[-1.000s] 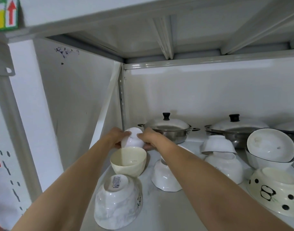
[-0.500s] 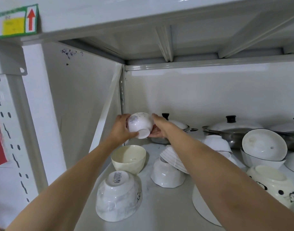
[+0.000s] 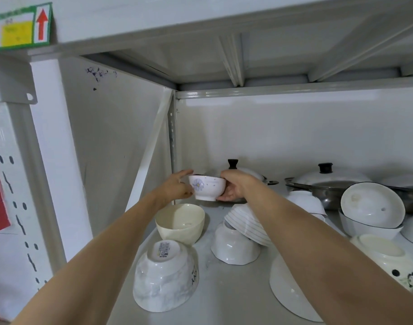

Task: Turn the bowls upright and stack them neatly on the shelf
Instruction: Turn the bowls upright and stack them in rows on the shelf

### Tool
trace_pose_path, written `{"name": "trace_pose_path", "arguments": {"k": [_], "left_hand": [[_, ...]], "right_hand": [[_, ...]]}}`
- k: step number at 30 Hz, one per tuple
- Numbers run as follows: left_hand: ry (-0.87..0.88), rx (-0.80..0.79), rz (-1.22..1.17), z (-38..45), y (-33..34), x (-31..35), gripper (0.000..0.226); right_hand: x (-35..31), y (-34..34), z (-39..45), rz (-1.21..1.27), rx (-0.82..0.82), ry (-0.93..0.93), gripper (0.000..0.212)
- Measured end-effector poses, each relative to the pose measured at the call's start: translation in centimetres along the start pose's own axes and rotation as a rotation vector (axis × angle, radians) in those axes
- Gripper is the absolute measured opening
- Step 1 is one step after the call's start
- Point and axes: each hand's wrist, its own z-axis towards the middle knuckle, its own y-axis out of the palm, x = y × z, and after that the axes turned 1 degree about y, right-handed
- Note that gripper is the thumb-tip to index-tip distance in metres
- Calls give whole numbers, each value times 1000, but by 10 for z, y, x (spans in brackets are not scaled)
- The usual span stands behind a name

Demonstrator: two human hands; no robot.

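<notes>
A small white bowl with a blue flower (image 3: 206, 187) is held upright in the air above the shelf (image 3: 236, 282). My left hand (image 3: 177, 187) grips its left side and my right hand (image 3: 234, 186) grips its right side and foot. Just below it stands an upright cream bowl (image 3: 180, 223). A marbled bowl (image 3: 164, 275) lies upside down in front. A white faceted bowl (image 3: 233, 248) is upside down with a striped bowl (image 3: 246, 225) tilted on it.
Lidded steel pots (image 3: 325, 184) line the back of the shelf. More bowls lie at the right: a black-rimmed pair (image 3: 371, 214), a panda-print bowl (image 3: 388, 261) and a plain white one (image 3: 292, 294) under my right arm. The upper shelf sits low overhead.
The flowered bowl was lifted from the shelf upside down, then rotated between both hands; it now sits upright in my hands above the cream bowl.
</notes>
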Motion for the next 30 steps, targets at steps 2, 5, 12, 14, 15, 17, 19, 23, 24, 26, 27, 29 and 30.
{"name": "trace_pose_path", "arguments": {"k": [2,5,12,14,15,17,19,23,24,26,27,29,30], "left_hand": [[-142,26,-181,0,4,7,41],[-227,55,-225,3,9,6,15],[-249,44,88,24,2,-23,36],[-270,39,169,26,2,-23,21],[-277,38,204,26,2,-21,17],[-293,17,278,28,3,-19,19],[-319,-22,364,31,4,-19,27],[-337,-62,488,32,5,-18,34],[-336,-68,506,32,5,-17,34],[-333,-79,523,34,5,-18,34],[-332,-83,525,35,5,-19,34],[-332,-77,544,36,6,-20,32],[-331,-63,555,35,7,-20,29]], "right_hand": [[3,1,0,-76,23,-14,15],[7,6,6,-167,54,-34,30],[12,12,18,-279,117,-32,32],[14,14,22,-340,110,-13,27],[14,16,24,-372,113,-2,25],[16,19,27,-434,123,20,26],[18,21,28,-491,123,46,31],[19,21,27,-593,75,100,35],[19,20,26,-609,72,109,36],[19,20,24,-640,70,110,40],[19,20,23,-646,76,100,41],[18,20,22,-630,94,85,42],[18,19,17,-622,107,73,42]]}}
